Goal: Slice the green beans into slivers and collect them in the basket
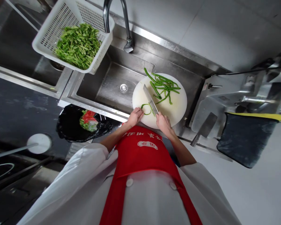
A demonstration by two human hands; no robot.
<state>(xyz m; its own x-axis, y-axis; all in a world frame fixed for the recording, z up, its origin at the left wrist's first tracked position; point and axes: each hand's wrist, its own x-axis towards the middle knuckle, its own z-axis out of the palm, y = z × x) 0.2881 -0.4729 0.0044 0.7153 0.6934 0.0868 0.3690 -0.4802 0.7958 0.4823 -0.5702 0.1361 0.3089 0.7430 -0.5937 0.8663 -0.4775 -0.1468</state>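
Note:
My right hand is wrapped around the handle of a kitchen knife, its blade pointing away from me over a round white cutting board. Pinched at its tip by my left hand is a thin, curved green chili pepper at the near left of the board. One more piece of green pepper lies along the blade, partly hidden by it. Several whole long green chili peppers are piled on the far right part of the board.
The board rests over a steel sink with a faucet behind. A white basket of cut greens stands at the left. Below it is a black-lined bin. A cleaver and dark cloth are at the right.

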